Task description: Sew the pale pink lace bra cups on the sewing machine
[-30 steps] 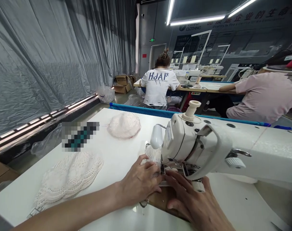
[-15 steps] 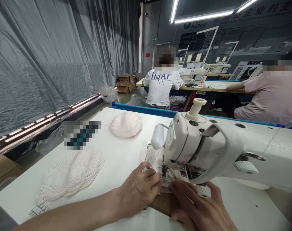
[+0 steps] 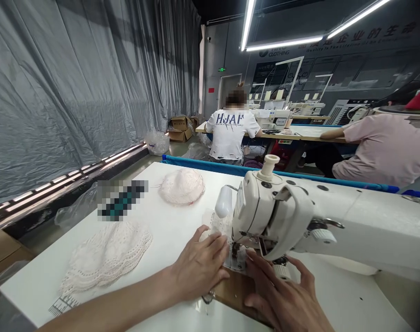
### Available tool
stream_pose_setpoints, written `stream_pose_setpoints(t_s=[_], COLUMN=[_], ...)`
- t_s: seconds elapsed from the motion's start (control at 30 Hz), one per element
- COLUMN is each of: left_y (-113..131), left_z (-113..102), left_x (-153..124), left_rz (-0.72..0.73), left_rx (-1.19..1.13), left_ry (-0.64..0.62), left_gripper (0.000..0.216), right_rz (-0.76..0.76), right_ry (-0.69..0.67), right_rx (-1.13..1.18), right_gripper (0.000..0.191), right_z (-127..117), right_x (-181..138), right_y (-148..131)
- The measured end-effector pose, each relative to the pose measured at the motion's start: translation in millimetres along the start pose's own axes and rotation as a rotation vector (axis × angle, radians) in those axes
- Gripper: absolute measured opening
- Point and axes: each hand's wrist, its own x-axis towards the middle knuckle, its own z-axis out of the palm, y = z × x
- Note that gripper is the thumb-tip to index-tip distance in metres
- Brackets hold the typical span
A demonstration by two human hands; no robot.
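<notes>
My left hand (image 3: 199, 265) lies flat with fingers stretched out, pressing a small white lace piece (image 3: 219, 225) against the bed of the white sewing machine (image 3: 300, 216), just left of the needle. My right hand (image 3: 282, 295) rests flat on the other side, fingers extended toward the presser foot and touching the fabric at the needle plate. A brown card or board lies under both hands. The needle area is partly hidden by the machine head.
A stack of white lace pieces (image 3: 106, 256) lies at the left of the white table (image 3: 168, 221), another pinkish pile (image 3: 181, 186) farther back. Two other people sit with their backs turned at sewing tables beyond. A plastic curtain hangs along the left.
Both hands have stayed at the needle, shifting slightly as the lace fed back under the foot. The view has tilted a little.
</notes>
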Motion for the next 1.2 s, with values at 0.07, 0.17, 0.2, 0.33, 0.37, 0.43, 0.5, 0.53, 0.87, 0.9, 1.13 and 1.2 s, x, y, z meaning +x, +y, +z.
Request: stream_pose_setpoints(t_s=[0.07, 0.17, 0.2, 0.33, 0.37, 0.43, 0.5, 0.53, 0.87, 0.9, 1.13, 1.2], left_y=[2, 19, 28, 59, 60, 53, 37, 30, 27, 29, 60, 74], left_z=[1, 4, 4, -12, -18, -28, -31, -30, -56, -64, -95, -95], left_x=[-1, -17, -26, -59, -61, -54, -38, -29, -25, -31, -82, -96], left_rz=[-0.006, -0.016, -0.013, 0.074, 0.069, -0.028, -0.225, -0.288, -0.565, -0.606, -0.936, -0.991], left_rx=[0.033, 0.114, 0.137, 0.064, 0.006, -0.049, -0.142, -0.220, -0.913, -1.039, -1.492, -1.572], left_ry=[0.003, 0.054, 0.096, 0.239, 0.202, 0.129, 0.043, -0.072, -0.344, -0.337, -0.320, -0.347], left_gripper=[0.036, 0.035, 0.033, 0.018, 0.017, 0.015, 0.019, 0.027, 0.026, 0.025, 0.029, 0.032], right_rz=[0.021, 0.109, 0.154, 0.269, 0.286, 0.315, 0.356, 0.379, 0.501, 0.498, 0.682, 0.692], right_ry=[-0.004, -0.046, -0.059, -0.126, -0.143, -0.177, -0.226, -0.256, -0.508, -0.521, -0.621, -0.665], right_rx=[-0.002, 0.031, 0.053, 0.246, 0.310, 0.435, 0.564, 0.646, 1.114, 1.156, 1.693, 1.708], right_gripper=[0.033, 0.023, 0.022, 0.029, 0.032, 0.040, 0.037, 0.032, 0.026, 0.026, 0.020, 0.019], right_z=[-1, -5, -7, -11, -11, -11, -12, -12, -50, -57, -97, -105], right_x=[0, 2, 3, 5, 5, 7, 11, 14, 38, 40, 31, 22], right_y=[1, -4, -7, -24, -29, -38, -44, -46, -44, -48, -93, -103])
